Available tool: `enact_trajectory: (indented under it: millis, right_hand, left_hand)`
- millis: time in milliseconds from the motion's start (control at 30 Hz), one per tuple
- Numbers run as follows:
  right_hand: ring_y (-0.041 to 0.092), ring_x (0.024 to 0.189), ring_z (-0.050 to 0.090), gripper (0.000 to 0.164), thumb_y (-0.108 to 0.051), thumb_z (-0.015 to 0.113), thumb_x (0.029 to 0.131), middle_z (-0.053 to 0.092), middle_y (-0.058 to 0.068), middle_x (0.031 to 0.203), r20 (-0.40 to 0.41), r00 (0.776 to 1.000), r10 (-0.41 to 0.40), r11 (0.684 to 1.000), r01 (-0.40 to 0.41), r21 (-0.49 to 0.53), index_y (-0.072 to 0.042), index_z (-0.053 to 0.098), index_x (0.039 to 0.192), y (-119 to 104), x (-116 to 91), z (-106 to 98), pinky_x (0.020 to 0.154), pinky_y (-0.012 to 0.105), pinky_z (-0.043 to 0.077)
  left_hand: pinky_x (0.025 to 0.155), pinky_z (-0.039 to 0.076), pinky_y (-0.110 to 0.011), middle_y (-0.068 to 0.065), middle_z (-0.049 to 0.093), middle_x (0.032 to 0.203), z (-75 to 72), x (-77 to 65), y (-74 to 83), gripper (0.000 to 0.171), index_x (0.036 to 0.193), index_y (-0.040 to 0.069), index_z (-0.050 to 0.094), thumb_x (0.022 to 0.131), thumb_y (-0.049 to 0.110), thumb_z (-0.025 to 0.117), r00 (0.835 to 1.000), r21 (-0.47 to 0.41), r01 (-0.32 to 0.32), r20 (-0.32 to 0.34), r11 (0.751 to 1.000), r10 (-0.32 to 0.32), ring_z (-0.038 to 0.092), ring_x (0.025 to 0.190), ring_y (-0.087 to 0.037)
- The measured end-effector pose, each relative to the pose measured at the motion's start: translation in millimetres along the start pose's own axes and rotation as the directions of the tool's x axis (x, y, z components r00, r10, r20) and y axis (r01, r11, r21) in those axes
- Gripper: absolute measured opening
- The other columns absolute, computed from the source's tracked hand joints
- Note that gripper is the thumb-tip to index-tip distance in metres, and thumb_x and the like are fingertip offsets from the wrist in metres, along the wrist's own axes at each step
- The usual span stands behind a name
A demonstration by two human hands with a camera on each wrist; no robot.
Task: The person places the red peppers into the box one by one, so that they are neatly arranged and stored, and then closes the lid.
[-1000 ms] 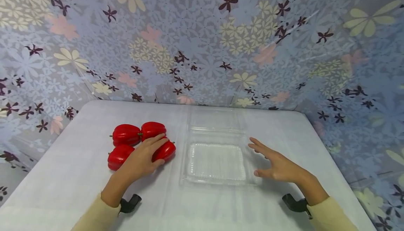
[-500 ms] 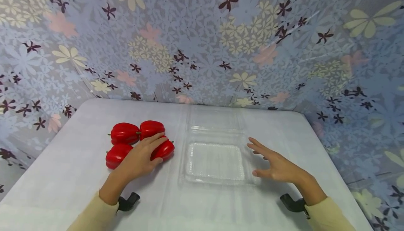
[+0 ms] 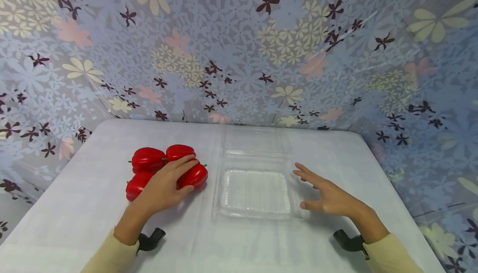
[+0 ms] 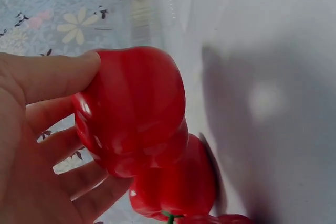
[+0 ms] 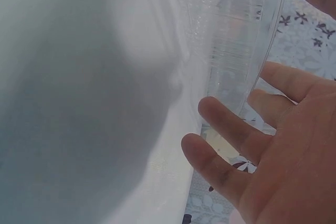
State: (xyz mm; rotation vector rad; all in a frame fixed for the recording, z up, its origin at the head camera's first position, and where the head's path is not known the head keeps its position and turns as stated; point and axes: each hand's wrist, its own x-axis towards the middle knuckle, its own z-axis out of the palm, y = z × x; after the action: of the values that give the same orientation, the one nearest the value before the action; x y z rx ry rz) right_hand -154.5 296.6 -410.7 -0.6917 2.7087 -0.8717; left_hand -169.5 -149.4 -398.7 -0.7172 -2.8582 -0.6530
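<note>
My left hand (image 3: 161,189) holds a glossy red bell pepper (image 3: 197,176), the nearest right of a cluster on the white table. In the left wrist view the thumb (image 4: 65,76) lies on one side of this pepper, and the other fingers reach around behind it. Another red bell pepper (image 4: 181,187) with a green stem shows below it there. My right hand (image 3: 328,197) hovers with spread fingers at the right side of a clear plastic clamshell container (image 3: 257,214). In the right wrist view its fingertips (image 5: 210,107) overlap the container's edge, and nothing is in the palm.
Three more red bell peppers lie close together: one far left (image 3: 147,159), one far right (image 3: 179,151) and one near left (image 3: 137,185), partly covered by the hand. The container's lid (image 3: 254,140) is folded back toward the flowered cloth wall (image 3: 246,57).
The left hand has shifted very slightly left, covering more of the near-left pepper. The right hand and the container stay where they were.
</note>
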Motion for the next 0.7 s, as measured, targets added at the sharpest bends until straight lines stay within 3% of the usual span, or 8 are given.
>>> enact_trajectory:
  millis: [300, 533, 700]
  right_hand:
    - [0.046, 0.137, 0.046, 0.083, -0.033, 0.074, 0.089, 0.016, 0.02, 0.166, 0.017, 1.0, 0.008, 1.0, -0.008, 0.003, -0.013, 0.029, 0.156, -1, -2, -2, 0.098, 0.071, 0.043]
    - [0.047, 0.136, 0.046, 0.083, -0.032, 0.074, 0.088, 0.016, 0.021, 0.166, 0.023, 1.0, 0.004, 1.0, -0.004, 0.002, -0.013, 0.03, 0.156, -2, -1, -3, 0.098, 0.072, 0.043]
    - [0.047, 0.136, 0.046, 0.083, -0.032, 0.074, 0.088, 0.017, 0.021, 0.165, 0.017, 1.0, -0.001, 1.0, 0.001, -0.007, -0.013, 0.03, 0.156, -1, 1, -2, 0.098, 0.072, 0.043]
  left_hand:
    - [0.093, 0.056, -0.055, -0.007, 0.05, 0.151, -12.2, 4.2, 3.1, 0.075, 0.144, 0.017, 0.052, 0.076, 0.019, 0.083, 1.0, -0.132, -0.02, -0.012, 0.991, 0.019, 0.049, 0.137, -0.035]
    - [0.094, 0.056, -0.055, -0.005, 0.047, 0.154, -22.1, 16.1, 4.8, 0.076, 0.147, 0.02, 0.049, 0.079, 0.021, 0.082, 0.998, -0.136, -0.03, 0.046, 0.99, 0.036, 0.047, 0.139, -0.035]
    - [0.096, 0.056, -0.053, -0.005, 0.046, 0.155, -33.5, 26.0, 9.4, 0.074, 0.147, 0.019, 0.048, 0.081, 0.021, 0.081, 0.994, -0.117, -0.085, 0.065, 0.989, 0.093, 0.047, 0.139, -0.033]
